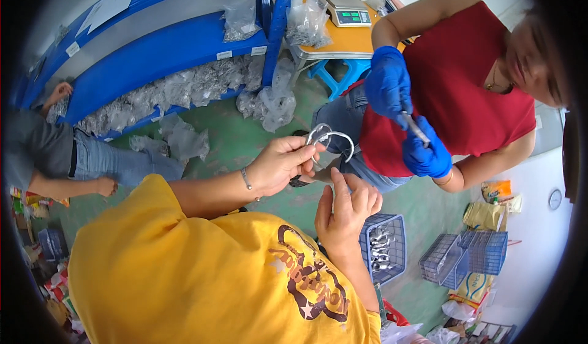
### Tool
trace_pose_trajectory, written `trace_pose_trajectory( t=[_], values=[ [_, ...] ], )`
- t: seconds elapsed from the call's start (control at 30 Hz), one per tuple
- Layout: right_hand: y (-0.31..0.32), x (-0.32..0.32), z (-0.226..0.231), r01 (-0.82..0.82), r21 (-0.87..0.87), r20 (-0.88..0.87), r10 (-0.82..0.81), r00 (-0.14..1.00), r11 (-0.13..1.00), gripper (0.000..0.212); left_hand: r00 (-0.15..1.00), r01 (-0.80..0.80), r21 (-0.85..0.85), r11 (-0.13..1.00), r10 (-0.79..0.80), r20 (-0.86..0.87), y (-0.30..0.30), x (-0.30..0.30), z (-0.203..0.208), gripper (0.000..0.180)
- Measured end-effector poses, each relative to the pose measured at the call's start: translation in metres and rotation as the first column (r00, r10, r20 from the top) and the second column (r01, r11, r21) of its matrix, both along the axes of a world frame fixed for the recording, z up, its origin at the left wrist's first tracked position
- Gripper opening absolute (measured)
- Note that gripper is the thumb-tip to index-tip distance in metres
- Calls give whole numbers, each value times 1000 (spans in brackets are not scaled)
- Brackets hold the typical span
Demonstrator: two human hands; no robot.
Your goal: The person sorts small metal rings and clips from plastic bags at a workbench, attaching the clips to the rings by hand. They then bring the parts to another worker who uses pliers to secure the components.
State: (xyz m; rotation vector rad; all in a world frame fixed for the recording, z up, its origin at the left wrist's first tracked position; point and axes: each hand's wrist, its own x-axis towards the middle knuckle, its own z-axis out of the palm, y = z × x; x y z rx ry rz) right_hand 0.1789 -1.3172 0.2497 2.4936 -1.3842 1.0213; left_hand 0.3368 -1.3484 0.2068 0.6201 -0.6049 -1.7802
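Pinched between the fingers and thumb of my left hand are shiny curved metal hooks, more than one, looping away from the fingertips. A thin bracelet circles my left wrist. Just to the right and nearer to me, my right hand is raised with its index finger stretched out and its thumb apart; nothing shows in it. It does not touch the hooks. Across from me, a person in a red top wears blue gloves and holds a small, narrow metal piece between both hands.
Below my right hand stands a blue plastic basket of shiny metal parts. A blue shelf with bagged parts fills the upper left. A scale rests on a yellow table. Another person in jeans is at the left.
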Motion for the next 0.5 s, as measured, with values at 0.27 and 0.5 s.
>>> trace_pose_trajectory(
  t=[0.27,0.5],
  values=[
    [-5,35,3,-66,-67,-35,63,997,996,38,998,30,-77,997,-25,55,10,22,10,17],
    [-3,40,6,-54,-74,-65,49,997,996,37,997,41,-167,985,-30,71,6,27,12,17]
  ],
)
